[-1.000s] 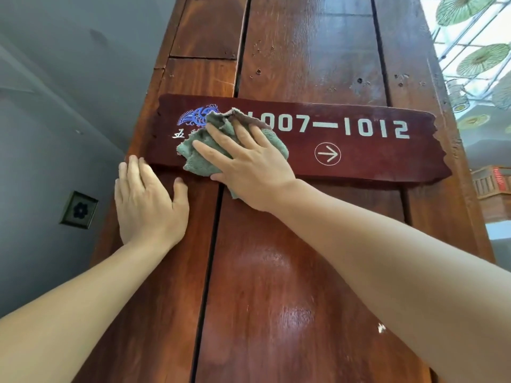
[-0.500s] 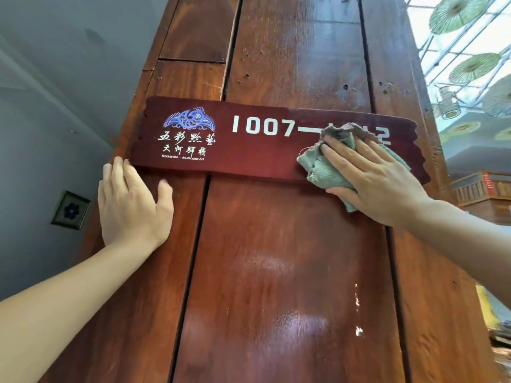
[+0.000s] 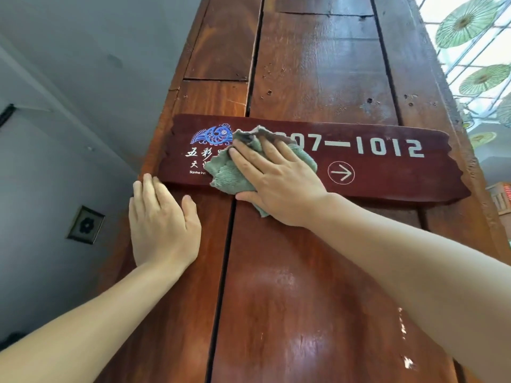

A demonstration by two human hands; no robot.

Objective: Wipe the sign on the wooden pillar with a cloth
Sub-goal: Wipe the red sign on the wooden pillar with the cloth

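Note:
A dark red sign (image 3: 387,172) with white numbers, an arrow and a blue emblem is fixed across the wooden pillar (image 3: 304,286). My right hand (image 3: 276,183) presses a grey-green cloth (image 3: 226,175) flat against the sign's left-middle part, covering some characters and the first digits. My left hand (image 3: 163,225) lies flat on the pillar just below the sign's left end, fingers together, holding nothing.
A grey wall (image 3: 69,134) with a small framed dark tile (image 3: 85,224) is to the left of the pillar. At the upper right, green paper umbrellas (image 3: 467,22) hang under a bright glass roof.
My right hand has swept the cloth from the sign's right end back to its left-middle part. My left hand stays flat on the pillar.

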